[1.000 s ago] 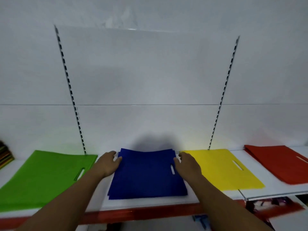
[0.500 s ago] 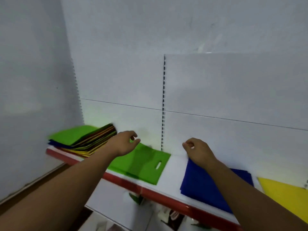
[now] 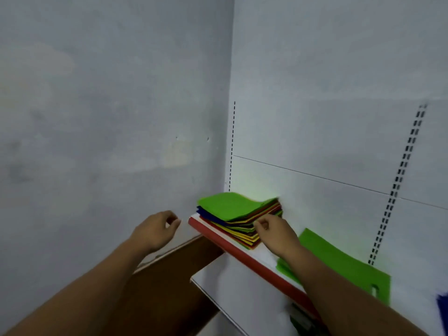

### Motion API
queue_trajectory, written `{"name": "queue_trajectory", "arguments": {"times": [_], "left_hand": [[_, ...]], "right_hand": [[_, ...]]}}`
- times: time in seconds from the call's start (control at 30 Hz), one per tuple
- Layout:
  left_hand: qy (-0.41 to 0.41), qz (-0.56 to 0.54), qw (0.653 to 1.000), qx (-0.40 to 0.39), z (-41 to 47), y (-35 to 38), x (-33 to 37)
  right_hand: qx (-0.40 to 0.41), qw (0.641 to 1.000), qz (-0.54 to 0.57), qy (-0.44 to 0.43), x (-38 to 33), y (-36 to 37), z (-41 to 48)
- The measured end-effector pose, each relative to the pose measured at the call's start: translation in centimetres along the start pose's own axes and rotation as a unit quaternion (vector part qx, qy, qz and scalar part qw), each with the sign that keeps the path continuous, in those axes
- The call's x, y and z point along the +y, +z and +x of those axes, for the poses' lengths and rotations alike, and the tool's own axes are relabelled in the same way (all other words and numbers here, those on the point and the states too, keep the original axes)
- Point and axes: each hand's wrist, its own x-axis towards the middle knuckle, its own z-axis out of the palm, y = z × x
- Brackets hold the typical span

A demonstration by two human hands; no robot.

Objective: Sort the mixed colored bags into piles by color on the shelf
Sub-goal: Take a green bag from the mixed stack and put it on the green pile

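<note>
A mixed stack of colored bags [image 3: 232, 214], green on top with blue, yellow, red and dark layers below, lies at the left end of the white shelf [image 3: 264, 259] in the wall corner. My right hand [image 3: 276, 232] is at the stack's near right edge, fingers curled against the layers; I cannot tell whether it grips one. My left hand [image 3: 156, 229] hovers left of the shelf end, fingers loosely curled, holding nothing. A sorted green bag [image 3: 339, 265] lies flat to the right, partly behind my right forearm. A corner of the blue pile [image 3: 442, 309] shows at the far right.
The shelf has a red front edge [image 3: 242, 253]. A lower white shelf [image 3: 232, 294] juts out beneath it. A brown board [image 3: 174, 267] sits below left. The side wall closes off the left; slotted uprights [image 3: 397, 185] run up the back panel.
My view has swung left from the blue pile to the mixed stack. Both hands left the blue bags; the right one now reaches the stack's edge, the left hangs beside the shelf end.
</note>
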Motion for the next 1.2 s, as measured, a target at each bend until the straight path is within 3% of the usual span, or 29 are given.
{"name": "queue_trajectory", "arguments": {"times": [0.23,0.4,0.77,1.2], "left_hand": [[-0.022,0.006,0.999,0.022,3.5,-4.6,-10.2],[-0.035,0.006,0.999,0.027,8.2,-4.2,-13.0],[0.012,0.006,1.000,-0.006,22.1,2.7,-10.5],[0.125,0.079,0.975,-0.164,34.3,15.4,-4.8]], "right_hand": [[-0.017,1.000,0.005,-0.023,-7.9,7.9,6.6],[-0.020,0.999,0.008,-0.031,-8.4,11.2,11.6],[0.029,0.999,0.004,0.014,-0.9,12.0,23.8],[0.064,0.980,-0.095,0.165,6.0,9.4,23.8]]}}
